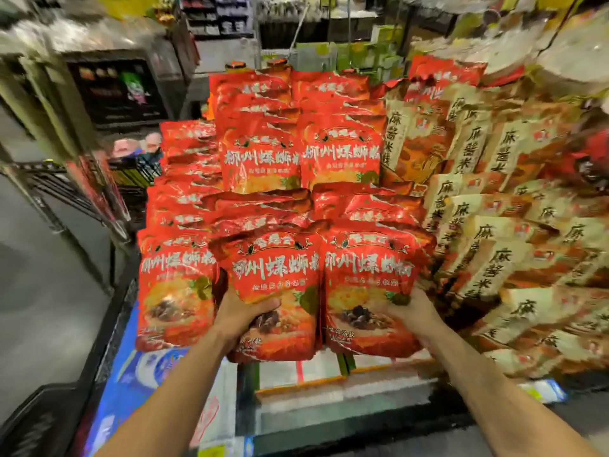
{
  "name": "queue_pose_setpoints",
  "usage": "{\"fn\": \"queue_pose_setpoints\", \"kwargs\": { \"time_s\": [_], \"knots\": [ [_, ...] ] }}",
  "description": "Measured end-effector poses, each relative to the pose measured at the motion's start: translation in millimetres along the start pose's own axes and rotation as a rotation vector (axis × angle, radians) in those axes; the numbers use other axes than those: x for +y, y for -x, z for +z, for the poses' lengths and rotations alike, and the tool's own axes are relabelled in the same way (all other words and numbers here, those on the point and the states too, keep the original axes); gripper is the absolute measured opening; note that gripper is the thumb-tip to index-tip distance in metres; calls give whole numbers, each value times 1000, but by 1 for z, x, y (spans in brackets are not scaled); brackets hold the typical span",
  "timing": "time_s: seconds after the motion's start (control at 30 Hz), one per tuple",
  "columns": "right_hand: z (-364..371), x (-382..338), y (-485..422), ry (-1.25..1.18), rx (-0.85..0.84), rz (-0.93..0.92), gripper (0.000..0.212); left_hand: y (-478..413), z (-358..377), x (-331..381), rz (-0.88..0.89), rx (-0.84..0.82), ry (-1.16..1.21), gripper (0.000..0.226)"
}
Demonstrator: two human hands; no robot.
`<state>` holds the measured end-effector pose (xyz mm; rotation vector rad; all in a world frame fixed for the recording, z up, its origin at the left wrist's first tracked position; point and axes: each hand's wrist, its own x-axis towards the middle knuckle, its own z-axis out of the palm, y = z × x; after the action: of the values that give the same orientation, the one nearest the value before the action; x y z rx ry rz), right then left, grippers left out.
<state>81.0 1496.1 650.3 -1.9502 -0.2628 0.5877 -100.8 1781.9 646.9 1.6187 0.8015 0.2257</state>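
I hold the middle red packet (273, 291) at the front of the red stack (263, 153), my left hand (240, 316) curled round its lower edge. My right hand (412, 311) clasps the neighbouring packet (365, 291), probably to stand both upright, labels outward. Beige packets (494, 268) lie right of the stack.

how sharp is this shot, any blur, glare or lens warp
Head view: the wide-angle lens bows the left rack; motion blur smears the beige packets and far shelves; sharpest are the middle red packet in the left hand and the right red packet in the right hand; small white glints on their foil.
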Motion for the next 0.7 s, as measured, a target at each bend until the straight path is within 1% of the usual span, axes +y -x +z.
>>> {"fn": "queue_pose_setpoints", "kwargs": {
  "time_s": [0.03,0.1,0.17,0.23,0.27,0.33,0.37,0.4,0.43,0.47,0.53,0.6,0.7],
  "knots": [
    [4,8,-8,73,38,-12,57,-7,5,-11,2,65,-30,77],
    [11,22,-17,97,124,-10,63,-11,20,-26,28,224,-101,73],
    [13,30,-18,106,213,-33,71,-8,35,-31,30,373,-178,80],
    [13,35,-16,184,288,-77,82,-2,45,-34,35,485,-229,90],
    [15,36,-14,244,328,-90,90,1,49,-36,48,540,-268,97],
    [20,42,-6,440,448,-127,105,5,56,-41,77,673,-412,110],
    [24,45,-2,546,525,-193,107,6,60,-44,120,740,-483,111],
    [29,46,3,639,585,-288,105,7,65,-46,204,780,-554,106],
    [35,45,7,717,603,-398,100,8,70,-46,333,787,-637,99],
    [42,44,10,794,571,-506,95,10,77,-45,474,759,-742,92],
    [58,48,7,939,480,-646,87,7,90,-48,711,650,-931,81],
    [72,55,-7,1001,437,-664,85,-2,96,-56,813,552,-1027,74],
    [85,67,-31,1011,448,-635,87,-27,90,-78,848,521,-1114,73]
  ]
}}
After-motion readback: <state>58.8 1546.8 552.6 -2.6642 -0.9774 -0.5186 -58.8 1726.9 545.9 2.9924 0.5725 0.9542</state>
